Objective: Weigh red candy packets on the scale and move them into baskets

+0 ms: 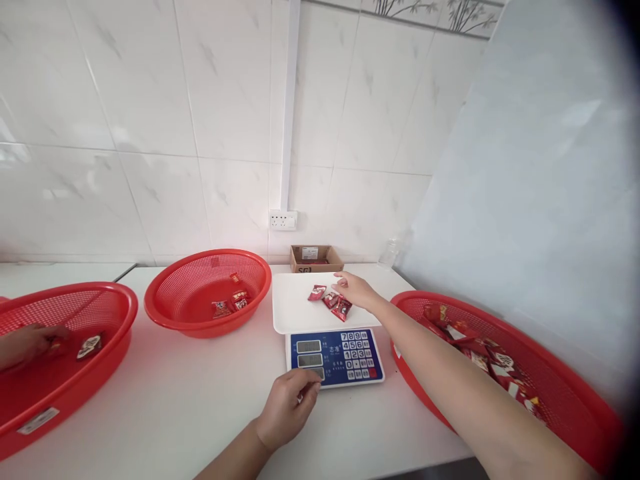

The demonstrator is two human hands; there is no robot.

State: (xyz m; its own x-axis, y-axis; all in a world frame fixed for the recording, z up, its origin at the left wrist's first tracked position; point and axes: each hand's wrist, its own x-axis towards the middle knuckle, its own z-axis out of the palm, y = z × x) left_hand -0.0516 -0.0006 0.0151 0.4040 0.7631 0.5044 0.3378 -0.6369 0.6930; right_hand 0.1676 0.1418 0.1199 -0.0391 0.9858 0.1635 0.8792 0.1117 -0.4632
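Several small red packets (331, 300) lie on the white tray (290, 317) of a digital scale. Over the tray's right part is my right hand (352, 291), its thumb and fingers a little apart beside the packets, nothing seen between them. My left hand (291, 408) is curled at the lower left edge of the scale's blue panel (335, 360), fingertips drawn together by the lowest display, with no object visible in it.
A red basket (200, 327) with several packets stands left of the scale. Another person's hand (30, 341) reaches into a larger red basket (75, 387) at far left. At right is a red basket (420, 390) of many packets. Behind the tray sits a cardboard box (303, 268).
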